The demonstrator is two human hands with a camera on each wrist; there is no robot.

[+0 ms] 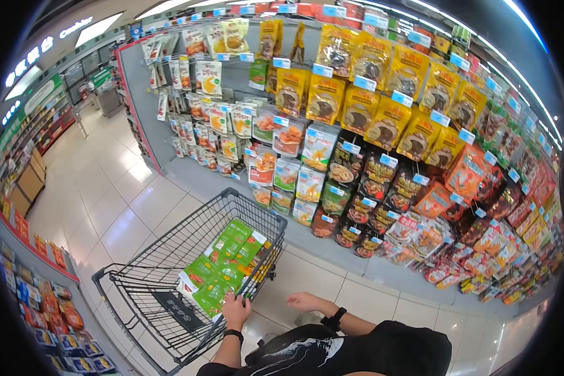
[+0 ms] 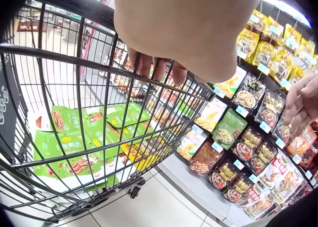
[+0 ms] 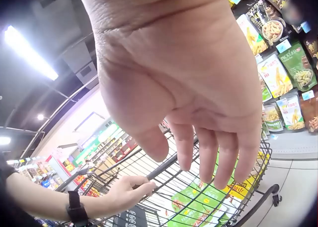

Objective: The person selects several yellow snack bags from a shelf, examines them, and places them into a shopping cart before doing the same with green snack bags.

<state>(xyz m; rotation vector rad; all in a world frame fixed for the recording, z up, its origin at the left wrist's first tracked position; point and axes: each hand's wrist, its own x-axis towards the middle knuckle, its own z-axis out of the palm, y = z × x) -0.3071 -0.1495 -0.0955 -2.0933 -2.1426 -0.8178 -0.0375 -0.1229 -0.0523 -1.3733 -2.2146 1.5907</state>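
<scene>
My left hand (image 1: 236, 310) grips the near side rim of a black wire shopping cart (image 1: 131, 266); in the left wrist view its fingers (image 2: 144, 65) hook over the bar. Inside the cart lie several green snack packets (image 1: 216, 269) with white edges, and a yellow packet (image 2: 141, 157) shows beside them through the wires. My right hand (image 1: 310, 302) hangs in the air to the right of the cart, holding nothing. In the right wrist view, the fingers of my right hand (image 3: 184, 93) extend loosely, overlapping the cart behind.
A long shelf wall of hanging snack bags (image 1: 382, 119) runs along the far and right side. Tiled floor (image 1: 116, 200) stretches to the left, toward a cashier sign (image 1: 41, 53). Another shelf (image 1: 50, 313) stands at the lower left, near the cart.
</scene>
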